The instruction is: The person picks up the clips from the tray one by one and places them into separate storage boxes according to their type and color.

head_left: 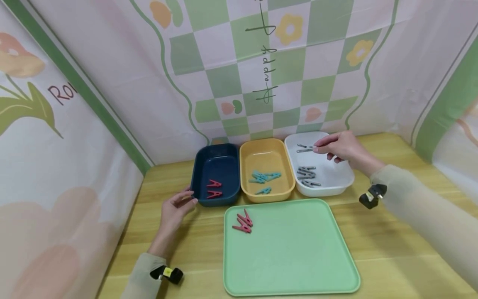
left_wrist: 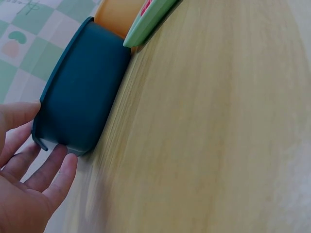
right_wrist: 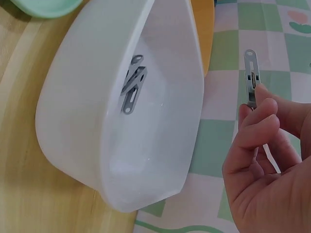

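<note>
My right hand (head_left: 337, 147) pinches a grey clothespin (right_wrist: 251, 73) between thumb and fingers, above the far part of the white bin (head_left: 328, 189). Several grey clothespins (head_left: 307, 172) lie inside that bin. At the near left corner of the dark blue bin (head_left: 216, 202), my left hand (head_left: 177, 207) holds the rim, thumb on the edge and fingers against the outside in the left wrist view. Two red clothespins (head_left: 214, 194) are in the blue bin. Two more red clothespins (head_left: 243, 224) lie on the green tray (head_left: 291, 253), near its far left corner.
Between the blue and white bins stands a yellow bin (head_left: 267, 143) holding several teal clothespins (head_left: 263, 176). All three bins are side by side on a wooden table (head_left: 201, 253), against a patterned cloth (head_left: 261, 74) at the back. The green tray lies in front of them.
</note>
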The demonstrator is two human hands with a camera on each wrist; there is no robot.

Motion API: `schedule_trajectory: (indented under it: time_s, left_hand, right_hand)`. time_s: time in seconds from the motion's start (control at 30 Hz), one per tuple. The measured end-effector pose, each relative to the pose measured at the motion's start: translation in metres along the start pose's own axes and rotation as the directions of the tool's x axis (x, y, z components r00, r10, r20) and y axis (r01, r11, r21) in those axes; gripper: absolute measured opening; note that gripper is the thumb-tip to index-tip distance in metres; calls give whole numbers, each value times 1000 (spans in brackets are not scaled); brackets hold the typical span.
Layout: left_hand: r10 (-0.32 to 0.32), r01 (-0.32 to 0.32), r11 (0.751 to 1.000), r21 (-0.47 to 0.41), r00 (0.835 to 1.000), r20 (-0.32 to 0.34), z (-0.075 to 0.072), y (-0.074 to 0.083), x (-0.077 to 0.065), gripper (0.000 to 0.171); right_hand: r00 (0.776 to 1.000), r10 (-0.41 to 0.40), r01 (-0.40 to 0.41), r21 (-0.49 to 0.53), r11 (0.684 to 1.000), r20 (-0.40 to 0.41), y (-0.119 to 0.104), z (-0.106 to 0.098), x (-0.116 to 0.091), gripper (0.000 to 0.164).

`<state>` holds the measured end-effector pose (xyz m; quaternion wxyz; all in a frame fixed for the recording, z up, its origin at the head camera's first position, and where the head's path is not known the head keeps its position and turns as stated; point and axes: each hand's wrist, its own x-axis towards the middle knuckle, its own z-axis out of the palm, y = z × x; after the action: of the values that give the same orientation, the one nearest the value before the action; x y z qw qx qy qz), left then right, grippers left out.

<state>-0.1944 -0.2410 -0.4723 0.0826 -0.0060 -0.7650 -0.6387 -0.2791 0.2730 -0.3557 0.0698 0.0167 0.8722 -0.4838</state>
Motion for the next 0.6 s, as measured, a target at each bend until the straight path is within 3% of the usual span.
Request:
schedule_trajectory:
  time_s: [0.6]
  left_hand:
    - [-8, 8, 1000, -6, 1000, 6, -2, -1, 3, 32]
  right_hand:
    - [998, 50, -50, -11, 999, 39, 15, 8, 29, 40]
